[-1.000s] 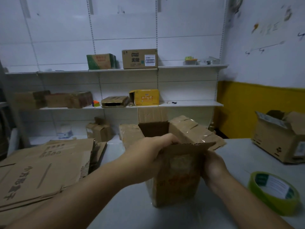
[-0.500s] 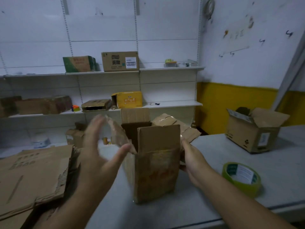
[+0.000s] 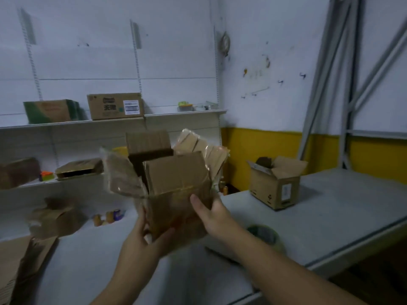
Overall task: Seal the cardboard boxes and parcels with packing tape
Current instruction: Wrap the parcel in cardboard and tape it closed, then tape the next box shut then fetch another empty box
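A small brown cardboard box (image 3: 176,179) with its top flaps standing open is lifted off the grey table (image 3: 330,212), in the middle of the view. My left hand (image 3: 145,234) grips its lower left corner from below. My right hand (image 3: 211,214) holds its right side, thumb on the front face. Old clear tape clings to the flaps. A green roll of packing tape (image 3: 267,236) lies on the table just right of my right forearm, partly hidden by it.
A second open cardboard box (image 3: 277,186) stands on the table at the right. Flattened cartons (image 3: 19,263) are stacked at the left edge. White wall shelves (image 3: 110,121) behind carry several boxes. A grey metal rack frame (image 3: 352,84) rises at the far right.
The box has been lifted off the table and raised. My left hand, open in the air before, now grips the box's lower left. The view has swung to the right.
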{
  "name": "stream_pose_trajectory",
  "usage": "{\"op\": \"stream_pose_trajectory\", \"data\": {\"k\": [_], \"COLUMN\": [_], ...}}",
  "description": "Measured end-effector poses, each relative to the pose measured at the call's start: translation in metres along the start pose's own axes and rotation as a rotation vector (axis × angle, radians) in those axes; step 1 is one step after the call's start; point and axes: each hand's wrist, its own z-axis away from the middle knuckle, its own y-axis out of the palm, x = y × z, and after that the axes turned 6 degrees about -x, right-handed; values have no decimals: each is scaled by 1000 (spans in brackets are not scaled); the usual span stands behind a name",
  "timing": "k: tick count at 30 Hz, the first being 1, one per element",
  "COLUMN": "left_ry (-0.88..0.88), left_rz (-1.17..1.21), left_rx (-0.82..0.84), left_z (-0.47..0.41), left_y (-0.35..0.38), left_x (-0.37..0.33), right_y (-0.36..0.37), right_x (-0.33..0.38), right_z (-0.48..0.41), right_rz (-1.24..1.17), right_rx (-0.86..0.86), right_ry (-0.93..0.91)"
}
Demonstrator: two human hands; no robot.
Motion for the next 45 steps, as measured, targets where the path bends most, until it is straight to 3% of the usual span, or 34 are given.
{"op": "stream_pose_trajectory", "data": {"k": [2,5,9,14,17,23,29,37,39,42,45], "left_ry": [115,145,205,162,185,-106,-151,-102,-55,115,355], "left_rz": [-7,122,38,128,4,-185,-339,-444,-517,-743,-978], "left_rx": [117,312,337,730,696,502,568,674,654,540,423], "left_z": [-5,-16,-29,-9,-21,-114,-157,-164,-160,-154,-157], "left_y": [27,87,188,300,315,294,305,316,307,272,217], "left_x": [-29,-71,-87,-72,-53,7,56,66,58,37,18], "right_y": [-39,-106,-192,-303,-354,-416,-431,-433,-429,-420,-383], "right_x": [18,31,27,-8,-40,-111,-149,-166,-155,-126,-78], "right_z": [-4,-7,1,15,11,-25,-110,-150,-135,-108,-96], "right_rz": [73,153,28,22,66,216,198,79,234,840,1092], "right_rx": [-144,-412,-721,-1038,-1100,-1059,-878,-825,-922,-1118,-1170], "right_ry": [-83,-238,-271,-171,-98,86,120,133,143,131,-161]}}
